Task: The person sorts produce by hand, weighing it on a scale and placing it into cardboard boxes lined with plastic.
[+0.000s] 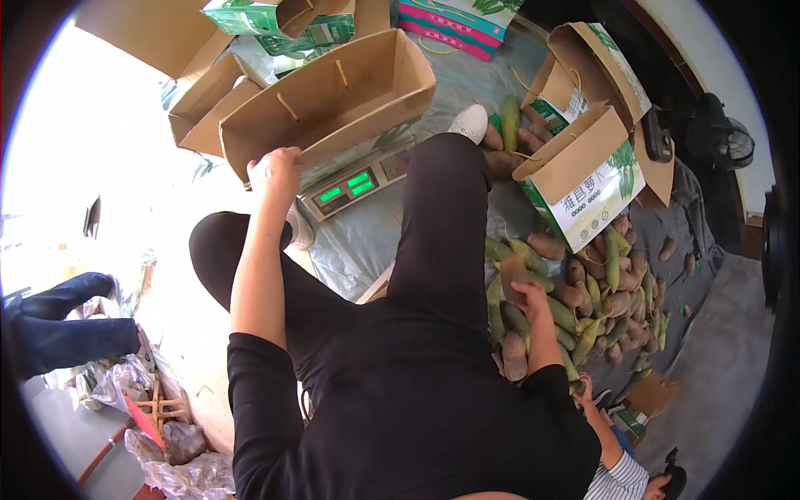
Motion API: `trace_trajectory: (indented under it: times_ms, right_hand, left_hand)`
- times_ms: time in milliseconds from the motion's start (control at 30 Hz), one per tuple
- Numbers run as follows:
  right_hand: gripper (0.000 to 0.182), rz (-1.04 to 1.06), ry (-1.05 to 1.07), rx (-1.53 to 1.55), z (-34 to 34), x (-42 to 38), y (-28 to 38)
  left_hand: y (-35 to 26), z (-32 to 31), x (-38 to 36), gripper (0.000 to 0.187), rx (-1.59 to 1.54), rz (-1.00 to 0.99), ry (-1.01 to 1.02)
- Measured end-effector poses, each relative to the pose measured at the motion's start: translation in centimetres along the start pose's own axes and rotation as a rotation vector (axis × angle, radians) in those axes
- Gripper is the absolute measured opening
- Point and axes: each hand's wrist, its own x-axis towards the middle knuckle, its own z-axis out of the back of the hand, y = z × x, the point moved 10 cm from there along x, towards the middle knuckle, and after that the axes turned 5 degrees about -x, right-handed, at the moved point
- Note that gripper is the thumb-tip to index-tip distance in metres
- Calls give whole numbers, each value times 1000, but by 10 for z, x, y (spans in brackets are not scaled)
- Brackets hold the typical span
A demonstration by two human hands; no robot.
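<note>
My left hand (275,171) grips the near left corner of an open cardboard box (350,125), its fingers folded over the rim. The box has yellow cord handles and rests on a digital scale (354,185) with lit green digits. My right hand (533,302) is closed around a brownish sweet potato (513,271) beside my knee. Around that hand lies a heap of green radishes (587,337) and reddish-brown sweet potatoes (618,302). Part of the held sweet potato is hidden by my fingers.
Open green-and-white printed cartons (587,196) stand right of my leg. A pink and teal box (454,29) lies at the top. At right is a black fan (725,142). Another person in a striped shirt (621,479) reaches toward the heap; dark-clad legs (71,329) show at left.
</note>
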Motion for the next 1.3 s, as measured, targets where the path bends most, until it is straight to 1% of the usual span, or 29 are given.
trace_trajectory:
  times_ms: [33,100,167,233,267,300,333,433,500,567,633,700,767,800,900,933,967,1000,1033,1067,1100,1133,1200,1233,1300]
  right_hand:
    - [71,84,8,18,-3,-10,34]
    - [68,287,-70,31,0,-19,101]
    - [68,499,50,1,-19,-60,189]
    - [65,643,120,-13,-35,-96,264]
    - [64,770,173,-24,-46,-112,301]
    - [63,897,227,-34,-58,-130,336]
    - [64,976,232,-95,-71,-149,368]
    - [67,1160,235,-328,-125,-218,440]
    - [65,1246,351,-491,-175,-234,470]
    - [66,1266,350,-600,-223,-240,484]
    - [68,1413,126,-962,-269,-240,497]
    - [68,1318,156,-1093,-315,-227,489]
    - [67,1249,134,-1286,-349,-225,475]
    - [64,1234,90,-1329,-364,-216,470]
    - [56,1145,10,-1483,-394,-200,449]
    - [54,1110,11,-1537,-401,-194,442]
    - [47,1090,10,-1529,-405,-188,437]
    - [42,1059,1,-1538,-408,-181,433]
    - [39,1025,-4,-1548,-409,-172,429]
    - [39,1012,-4,-1545,-408,-163,431]
    - [36,1078,-9,-1503,-406,-163,440]
    - [34,1137,-15,-1461,-402,-163,448]
    - [28,1353,3,-1252,-387,-173,468]
    - [28,1495,100,-1171,-384,-174,478]
    - [32,1536,241,-937,-332,-203,486]
  left_hand:
    - [-3,4,-1,24,-6,5,-5]
    - [-5,5,-4,26,-7,37,56]
    - [-6,6,-5,28,14,22,27]
    - [-3,2,-5,29,1,64,87]
    - [-1,-1,-5,29,-3,64,85]
    - [0,-3,-4,28,-7,32,39]
    - [0,-2,-3,29,-10,0,-8]
    - [-3,-1,-5,31,-18,-19,-31]
    - [-4,3,-6,31,-23,-22,-42]
    - [-6,5,-7,31,-28,-29,-53]
    - [-6,3,-7,30,-7,-24,-44]
    - [-7,4,-7,30,-14,-26,-52]
    - [-6,3,-5,29,-18,-20,-45]
    - [-4,3,-5,28,-24,-24,-72]
    - [-4,4,-3,27,-2,-20,-61]
    - [-5,2,-3,27,21,-5,-21]
    - [-8,6,-2,27,21,-14,-22]
    - [-7,5,-2,27,35,10,23]
    - [-6,1,-1,29,49,34,71]
    - [-4,0,-1,30,48,42,64]
    - [-4,-2,-2,30,48,32,78]
    - [-6,1,-3,29,75,13,49]
    - [-2,-6,0,29,121,8,25]
    - [-4,-5,0,26,121,34,53]
    - [-3,-7,3,26,113,13,49]
